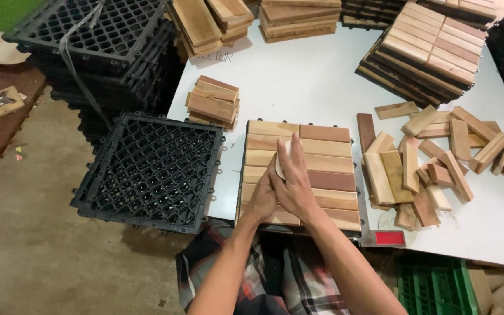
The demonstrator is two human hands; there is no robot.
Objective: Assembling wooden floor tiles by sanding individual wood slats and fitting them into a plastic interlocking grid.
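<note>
So both hands were stacked on the square tile of pale and reddish wooden slats [316,175], sitting at the near edge of the white table [298,81], right in front of the person. The right hand [294,182] lay on top, fingers together and pointing toward 12 o'clock, flat over a small pale rounded pad [279,165] that peeked out at about 10 o'clock from the fingertips. Couldn't tell what the pad was, maybe sanding paper, too hidden. The left hand [262,201] was tucked under at 7 o'clock from the right, fingers together too; whether it gripped anything I couldn't tell.

The bit that mattered: the slats ran 9 to 3 o'clock, so the fingers pointed straight across the grain direction, and the pad sat on the left half of the tile. Most of the tile's uncovered surface lay toward 3 o'clock from the fingers, and the right hand was the one directly on the pad.

Around it: a black plastic grid base [150,169] hanging off the table edge at 9 o'clock, a small stack of short wooden slats [212,102] at 11 o'clock, a loose heap of wooden offcuts [433,157] at 3 o'clock, and a stack of finished wooden tiles [427,49] at 1 o'clock.
</note>
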